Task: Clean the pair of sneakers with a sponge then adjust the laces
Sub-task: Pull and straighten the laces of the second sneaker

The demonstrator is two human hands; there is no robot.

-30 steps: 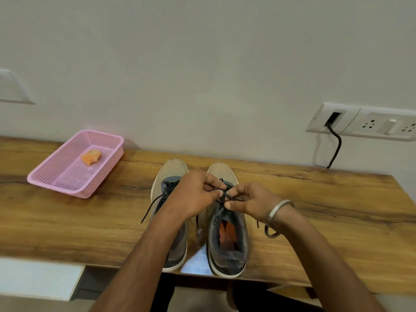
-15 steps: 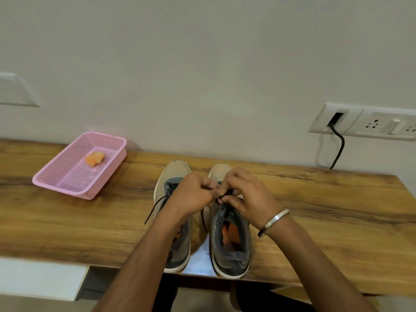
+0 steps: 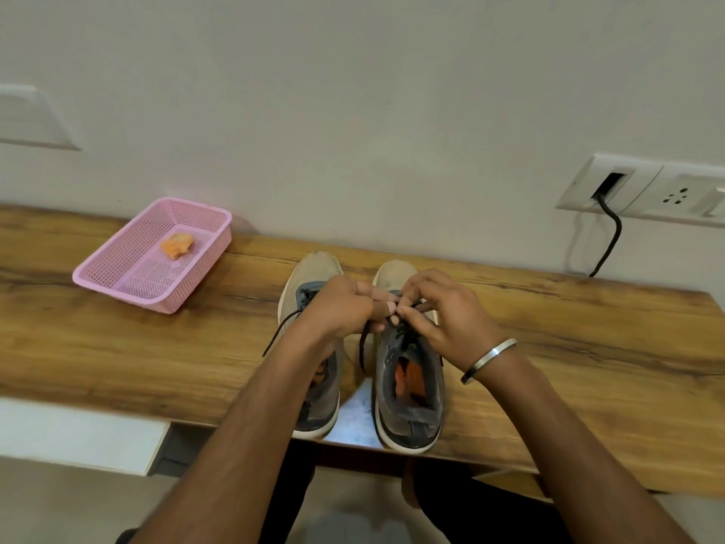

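Over the right sneaker (image 3: 408, 371) on the counter (image 3: 588, 347), my right hand (image 3: 447, 312) has swung in to meet my left hand (image 3: 341, 308), both sets of fingers now pinching its dark lace (image 3: 363, 347), so tying is underway with the sponge (image 3: 177, 244) parked in the pink basket (image 3: 117, 276).

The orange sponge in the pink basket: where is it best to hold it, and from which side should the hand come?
Probably from straight above. The orange sponge lies loose on the floor of the pink basket, whose raised walls block a sideways reach. Pinch across its narrow width, near the middle. Its finer shape is too small to tell.
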